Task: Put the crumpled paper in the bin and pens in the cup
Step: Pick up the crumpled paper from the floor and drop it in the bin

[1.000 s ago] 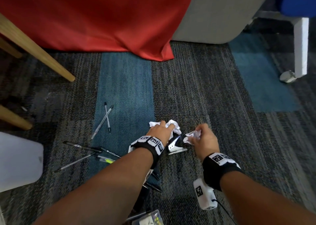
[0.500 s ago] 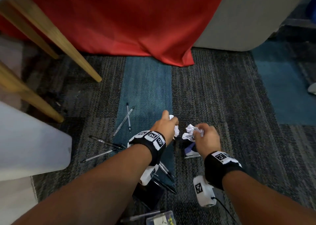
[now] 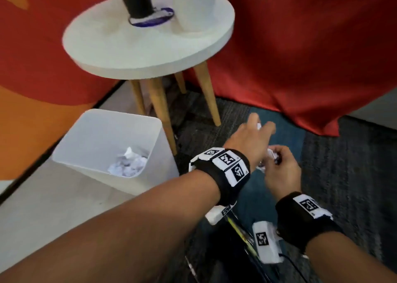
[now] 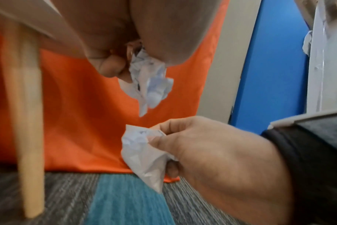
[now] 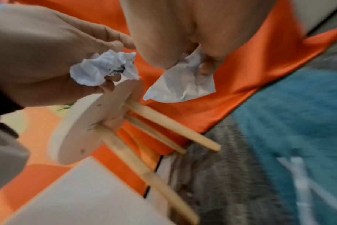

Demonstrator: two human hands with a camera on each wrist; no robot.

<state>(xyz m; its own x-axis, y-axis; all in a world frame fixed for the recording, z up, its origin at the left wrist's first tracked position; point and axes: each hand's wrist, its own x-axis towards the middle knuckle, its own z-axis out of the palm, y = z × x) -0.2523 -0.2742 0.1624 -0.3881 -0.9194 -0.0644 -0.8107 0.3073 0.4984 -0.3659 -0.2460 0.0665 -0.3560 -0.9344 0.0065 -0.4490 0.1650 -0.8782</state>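
Observation:
My left hand grips a crumpled white paper ball above the blue carpet, to the right of the bin. Just below it, my right hand pinches a second crumpled paper. The right wrist view shows both balls, the left hand's paper and the right hand's paper. The white bin stands on the floor at lower left with several crumpled papers inside. A dark cup stands on the round table. Pens lie blurred on the carpet.
A round white table on wooden legs stands behind the bin, with a white vessel beside the dark cup. Red cloth hangs behind. More small items lie on the carpet under my wrists.
Both hands have lifted off the carpet, each with a paper ball, and moved left. The head view has swung left and up, bringing the bin and table into sight.

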